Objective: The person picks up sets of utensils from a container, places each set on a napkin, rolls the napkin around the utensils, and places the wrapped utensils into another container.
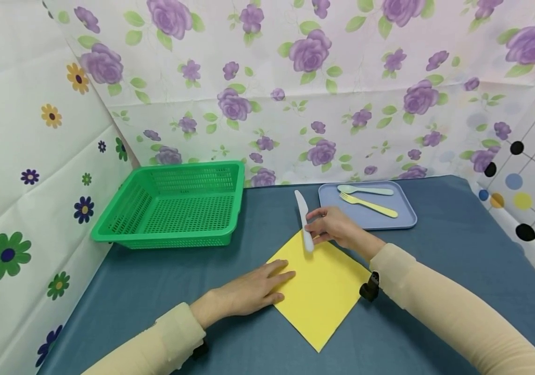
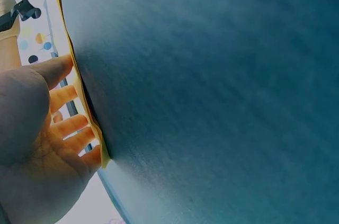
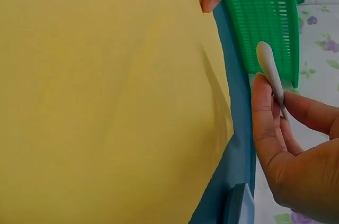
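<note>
A yellow napkin (image 1: 322,294) lies flat on the blue cloth, turned like a diamond. My left hand (image 1: 253,289) rests on its left corner with the fingers spread; in the left wrist view the fingertips touch the napkin's edge (image 2: 79,89). Over the far corner my right hand (image 1: 335,227) pinches a white plastic knife (image 1: 304,221) between thumb and fingers. The blade points away and the handle end toward me. In the right wrist view the knife handle (image 3: 270,65) sticks up out of the fingers.
A green plastic basket (image 1: 164,238) stands at the back left. Behind my right hand is a lavender tray (image 1: 335,208) holding a pale green spoon (image 1: 366,190) and a yellow fork (image 1: 370,204). Flowered cloth (image 1: 267,112) closes off the back.
</note>
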### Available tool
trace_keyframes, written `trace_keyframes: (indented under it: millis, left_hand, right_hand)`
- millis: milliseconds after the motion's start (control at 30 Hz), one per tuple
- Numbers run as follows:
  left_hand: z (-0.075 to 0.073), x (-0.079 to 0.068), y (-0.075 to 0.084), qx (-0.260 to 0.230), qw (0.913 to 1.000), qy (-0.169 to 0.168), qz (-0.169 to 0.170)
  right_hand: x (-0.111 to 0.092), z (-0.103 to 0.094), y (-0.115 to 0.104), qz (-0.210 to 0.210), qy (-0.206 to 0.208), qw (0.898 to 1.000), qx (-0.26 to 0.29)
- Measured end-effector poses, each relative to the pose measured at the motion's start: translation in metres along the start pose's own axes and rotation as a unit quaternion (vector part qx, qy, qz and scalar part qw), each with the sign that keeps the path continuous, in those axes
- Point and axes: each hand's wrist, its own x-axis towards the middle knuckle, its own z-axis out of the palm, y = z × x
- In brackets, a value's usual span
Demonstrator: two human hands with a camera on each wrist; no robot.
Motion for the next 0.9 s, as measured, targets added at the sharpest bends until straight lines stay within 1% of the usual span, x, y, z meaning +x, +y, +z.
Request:
trace_keyframes:
  millis: [200,267,400,500,700,900]
  left_hand:
    - [0.0,0.002,0.0,-0.002,0.9996,0.028,0.009]
    - [-0.001,0.002,0.0,-0.005,0.9994,0.032,0.011]
    - [-0.002,0.002,0.0,-0.01,0.9996,0.026,0.008]
    - [-0.001,0.002,0.0,-0.011,0.9996,0.026,0.005]
    - [0.001,0.002,0.0,-0.013,0.9998,0.017,0.001]
    - [0.001,0.002,-0.001,-0.011,0.9998,0.016,0.0]
  right_hand:
    - [-0.002,0.003,0.002,0.002,-0.002,1.0,-0.001]
    - [-0.001,0.004,0.004,0.001,-0.004,1.0,-0.003]
    - [0.0,0.008,0.008,0.006,0.004,1.0,-0.006]
    - [0.0,0.011,0.009,0.018,0.012,1.0,-0.005]
    - [-0.001,0.015,0.011,0.038,0.013,0.999,-0.016]
    - [-0.001,0.02,0.011,0.041,0.016,0.999,-0.031]
